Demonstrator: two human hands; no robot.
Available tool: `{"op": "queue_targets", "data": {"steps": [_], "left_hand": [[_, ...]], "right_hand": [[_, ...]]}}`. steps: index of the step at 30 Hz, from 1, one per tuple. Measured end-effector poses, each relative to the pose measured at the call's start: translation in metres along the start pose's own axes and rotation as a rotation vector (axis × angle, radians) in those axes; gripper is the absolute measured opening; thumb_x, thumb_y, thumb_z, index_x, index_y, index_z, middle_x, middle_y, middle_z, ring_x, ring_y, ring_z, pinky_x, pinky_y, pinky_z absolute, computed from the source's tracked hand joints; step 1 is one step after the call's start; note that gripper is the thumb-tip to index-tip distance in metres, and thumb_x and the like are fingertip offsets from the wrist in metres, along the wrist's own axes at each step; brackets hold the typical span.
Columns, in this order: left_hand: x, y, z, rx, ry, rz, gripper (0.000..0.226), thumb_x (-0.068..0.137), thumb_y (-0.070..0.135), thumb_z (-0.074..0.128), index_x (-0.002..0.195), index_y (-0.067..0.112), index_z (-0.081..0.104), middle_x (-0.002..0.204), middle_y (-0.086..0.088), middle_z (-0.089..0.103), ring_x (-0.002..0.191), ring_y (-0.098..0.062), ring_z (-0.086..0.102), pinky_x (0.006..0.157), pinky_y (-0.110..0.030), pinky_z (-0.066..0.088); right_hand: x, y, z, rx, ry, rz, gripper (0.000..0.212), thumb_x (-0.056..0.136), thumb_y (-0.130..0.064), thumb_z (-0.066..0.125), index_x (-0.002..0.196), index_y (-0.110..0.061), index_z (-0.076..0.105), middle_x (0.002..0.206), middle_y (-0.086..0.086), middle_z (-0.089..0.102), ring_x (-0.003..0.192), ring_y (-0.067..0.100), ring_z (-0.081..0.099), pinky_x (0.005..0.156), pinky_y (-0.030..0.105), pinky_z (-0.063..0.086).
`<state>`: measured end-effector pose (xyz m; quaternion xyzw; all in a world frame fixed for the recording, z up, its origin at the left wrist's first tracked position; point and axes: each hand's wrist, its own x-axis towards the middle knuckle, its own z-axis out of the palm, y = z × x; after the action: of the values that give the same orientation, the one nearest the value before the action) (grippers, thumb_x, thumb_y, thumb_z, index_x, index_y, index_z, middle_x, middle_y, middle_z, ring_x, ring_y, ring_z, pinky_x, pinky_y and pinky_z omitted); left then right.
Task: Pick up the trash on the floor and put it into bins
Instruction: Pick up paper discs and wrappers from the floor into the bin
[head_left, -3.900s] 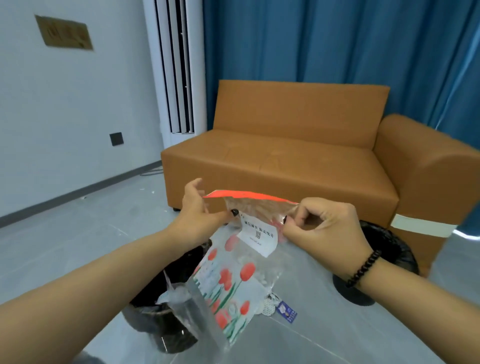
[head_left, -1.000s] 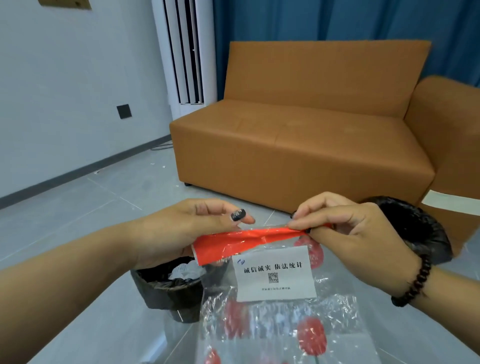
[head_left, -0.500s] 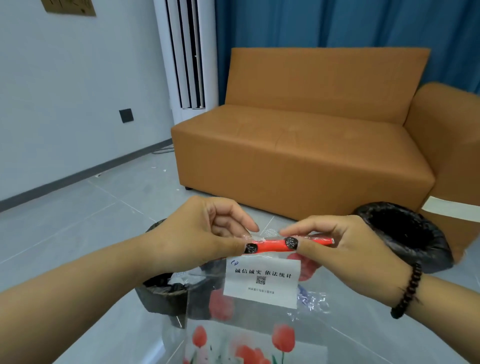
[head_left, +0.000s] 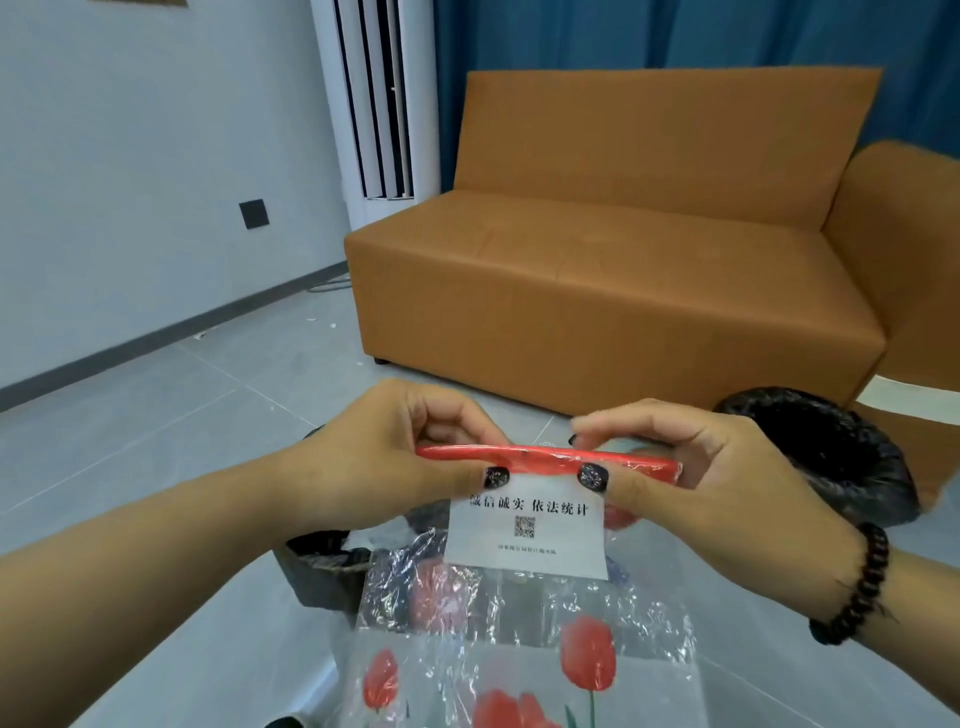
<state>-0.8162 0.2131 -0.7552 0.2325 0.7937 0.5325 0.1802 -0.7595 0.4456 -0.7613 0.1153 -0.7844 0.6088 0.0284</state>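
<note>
Both hands, left (head_left: 384, 462) and right (head_left: 691, 483), pinch the red strip (head_left: 545, 460) atop a clear tulip-printed bag (head_left: 519, 639) (white label attached), held above two black-lined bins (head_left: 831, 457).

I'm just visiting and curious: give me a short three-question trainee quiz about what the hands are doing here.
1. True or false: both the left hand and the right hand pinch the red strip of the clear tulip bag.
2. How many black-lined bins show? A) one B) two C) three
3. Fill in: the white label sits just below the ____ strip.

Key: 1 true; 2 B, the left bin and the right bin; 3 red.
</note>
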Motion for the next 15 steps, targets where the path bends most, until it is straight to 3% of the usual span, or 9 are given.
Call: {"op": "queue_targets", "data": {"steps": [2, 5, 9, 12, 15], "left_hand": [[0.0003, -0.0005, 0.0014, -0.013, 0.008, 0.000, 0.010, 0.082, -0.001, 0.070, 0.086, 0.008, 0.072, 0.069, -0.015, 0.068, 0.046, -0.017, 0.051, 0.044, -0.023, 0.045], [0.0013, -0.0032, 0.0041, -0.015, -0.065, -0.036, 0.011, 0.082, 0.012, 0.071, 0.093, 0.012, 0.069, 0.078, -0.009, 0.069, 0.066, -0.022, 0.057, 0.057, -0.028, 0.054], [0.0017, -0.0044, 0.0052, -0.075, -0.130, -0.094, 0.032, 0.077, 0.029, 0.067, 0.103, 0.010, 0.066, 0.084, -0.024, 0.059, 0.072, -0.026, 0.051, 0.062, -0.025, 0.054], [0.0026, -0.0053, 0.0039, -0.068, -0.079, -0.051, 0.024, 0.079, 0.023, 0.069, 0.100, 0.011, 0.069, 0.087, -0.022, 0.069, 0.072, -0.030, 0.053, 0.064, -0.033, 0.051], [0.0033, -0.0062, 0.0033, -0.021, 0.005, 0.017, 0.013, 0.082, 0.010, 0.071, 0.093, 0.015, 0.071, 0.084, -0.015, 0.074, 0.068, -0.034, 0.060, 0.065, -0.044, 0.053]], "right_hand": [[0.0022, 0.0030, -0.0010, -0.012, 0.011, 0.017, 0.018, 0.075, -0.005, 0.071, 0.088, -0.016, 0.075, 0.083, 0.007, 0.073, 0.061, 0.020, 0.068, 0.055, 0.029, 0.056], [0.0046, 0.0061, -0.0018, -0.011, 0.048, -0.052, 0.018, 0.074, 0.007, 0.071, 0.080, -0.009, 0.077, 0.079, 0.013, 0.069, 0.054, 0.022, 0.063, 0.055, 0.028, 0.054], [0.0058, 0.0056, -0.0034, -0.061, 0.057, -0.148, 0.022, 0.070, 0.009, 0.072, 0.077, -0.011, 0.078, 0.083, 0.007, 0.069, 0.062, 0.018, 0.064, 0.060, 0.021, 0.052], [0.0056, 0.0065, -0.0049, -0.131, 0.050, -0.130, 0.026, 0.071, 0.008, 0.073, 0.078, -0.017, 0.078, 0.087, 0.001, 0.069, 0.074, 0.015, 0.067, 0.066, 0.019, 0.054], [0.0030, 0.0033, -0.0052, -0.076, 0.001, -0.076, 0.020, 0.071, -0.007, 0.075, 0.086, -0.020, 0.078, 0.092, 0.000, 0.069, 0.077, 0.018, 0.069, 0.065, 0.026, 0.058]]}}
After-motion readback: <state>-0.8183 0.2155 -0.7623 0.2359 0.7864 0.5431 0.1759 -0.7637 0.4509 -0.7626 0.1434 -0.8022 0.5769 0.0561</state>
